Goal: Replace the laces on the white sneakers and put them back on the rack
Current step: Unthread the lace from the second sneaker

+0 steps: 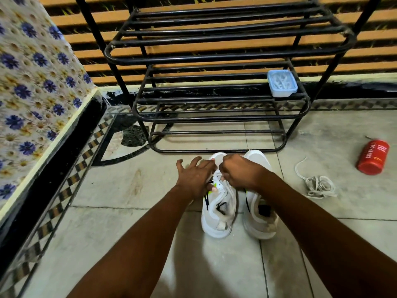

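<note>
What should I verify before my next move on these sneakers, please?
1. Left hand steadies the first sneaker: ok, its straight fingers rest on the sneaker.
2. Right hand holds a lace: cannot tell, its curled fingers hide the eyelets.
3. Second sneaker stands upright beside the first, on its right: ok.
4. Loose lace lies apart from both sneakers: ok.
5. Rack has room for the pair: ok, the bars left of the blue box are bare.

Rack (94, 31) top cut off, right hand's (238, 171) grip contents hidden
</note>
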Demonstrator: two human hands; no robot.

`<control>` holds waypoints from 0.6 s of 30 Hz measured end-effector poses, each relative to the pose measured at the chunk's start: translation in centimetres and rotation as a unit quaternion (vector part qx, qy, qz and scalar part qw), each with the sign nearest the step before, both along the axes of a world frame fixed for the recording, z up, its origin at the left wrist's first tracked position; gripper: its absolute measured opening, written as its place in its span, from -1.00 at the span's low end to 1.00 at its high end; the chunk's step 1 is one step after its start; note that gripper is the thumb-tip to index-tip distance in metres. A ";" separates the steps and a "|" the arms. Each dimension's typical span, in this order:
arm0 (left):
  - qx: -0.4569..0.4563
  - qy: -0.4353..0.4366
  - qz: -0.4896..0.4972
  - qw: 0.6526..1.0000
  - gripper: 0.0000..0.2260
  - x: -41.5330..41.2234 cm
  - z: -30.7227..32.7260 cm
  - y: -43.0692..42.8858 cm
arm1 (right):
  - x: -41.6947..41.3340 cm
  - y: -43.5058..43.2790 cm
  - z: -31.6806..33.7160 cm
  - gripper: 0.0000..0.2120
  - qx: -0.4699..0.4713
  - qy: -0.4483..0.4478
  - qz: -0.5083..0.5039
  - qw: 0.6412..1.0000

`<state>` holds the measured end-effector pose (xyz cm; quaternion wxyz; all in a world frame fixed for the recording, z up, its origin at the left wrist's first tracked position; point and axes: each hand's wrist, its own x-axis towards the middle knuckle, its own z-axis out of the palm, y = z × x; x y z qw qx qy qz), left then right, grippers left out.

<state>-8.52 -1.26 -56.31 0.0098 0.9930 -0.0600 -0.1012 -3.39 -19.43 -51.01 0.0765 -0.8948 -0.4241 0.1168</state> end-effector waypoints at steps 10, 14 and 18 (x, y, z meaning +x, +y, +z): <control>-0.022 0.013 0.007 1.000 -0.41 0.0 0.3 -0.4 | 0.2 0.0 -1.6 -0.60 0.035 0.037 -0.038 0.998; 0.004 0.028 0.004 1.000 -0.43 0.3 1.0 -0.7 | 0.1 0.2 -2.9 -0.75 0.062 0.007 -0.042 0.997; 0.007 0.024 0.032 0.999 -0.39 0.4 1.0 -0.8 | 0.4 0.0 -2.8 -0.76 0.054 -0.018 -0.034 0.998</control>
